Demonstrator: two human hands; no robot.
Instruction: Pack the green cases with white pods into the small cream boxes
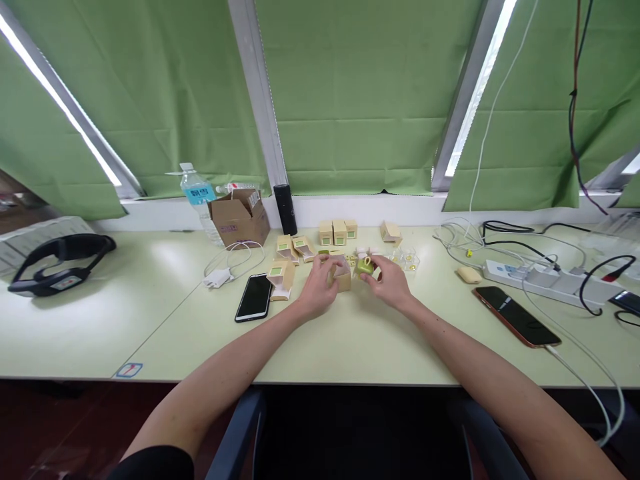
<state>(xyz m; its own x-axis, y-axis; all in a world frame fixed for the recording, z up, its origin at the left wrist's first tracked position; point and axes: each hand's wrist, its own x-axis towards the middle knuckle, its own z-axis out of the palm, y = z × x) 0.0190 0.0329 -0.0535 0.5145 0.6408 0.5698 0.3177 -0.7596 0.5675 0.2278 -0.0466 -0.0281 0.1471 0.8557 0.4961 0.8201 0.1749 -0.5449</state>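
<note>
At the middle of the desk my left hand (pixel 318 288) is closed at the left side of a small open cardboard box (pixel 343 280), its fingers curled over the near edge. Just right of that box, my right hand (pixel 391 285) pinches a small round green object with a pale yellow loop (pixel 365 266). A bit of green shows behind my left fingertips, too small to name. Close behind the right hand sit clear plastic pieces with yellow parts (pixel 407 258). Left of my left hand lies an open small box with a green label (pixel 281 275).
Several small boxes (pixel 339 233) stand farther back. A black phone (pixel 253 297) lies left, near a brown carton (pixel 240 220), a water bottle (pixel 199 193) and a black cylinder (pixel 285 209). Right are another phone (pixel 517 316), a power strip (pixel 545 283) and cables. A headset (pixel 60 265) sits far left.
</note>
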